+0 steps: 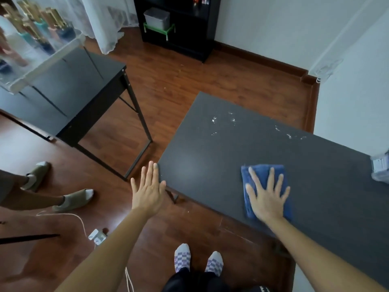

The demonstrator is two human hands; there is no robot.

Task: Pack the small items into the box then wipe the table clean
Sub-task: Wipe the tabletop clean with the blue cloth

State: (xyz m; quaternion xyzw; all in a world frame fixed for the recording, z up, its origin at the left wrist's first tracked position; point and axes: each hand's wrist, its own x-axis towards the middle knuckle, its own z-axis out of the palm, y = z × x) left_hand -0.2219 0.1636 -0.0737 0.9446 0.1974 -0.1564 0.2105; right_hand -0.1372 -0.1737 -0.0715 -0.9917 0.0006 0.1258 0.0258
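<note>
Black shelf unit (pixel 189 28), second desk (pixel 80 81)

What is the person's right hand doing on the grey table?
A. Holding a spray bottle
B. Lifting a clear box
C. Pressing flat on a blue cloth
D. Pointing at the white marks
C: the right hand lies open, fingers spread, on the blue cloth on the table.

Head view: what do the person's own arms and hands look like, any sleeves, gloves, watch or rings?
Both forearms are bare as far as the frame shows them, with no sleeves in sight. The left hand and right hand wear no gloves. No watch, bracelet or ring shows on either wrist or on the fingers, and no markings are visible.
</note>
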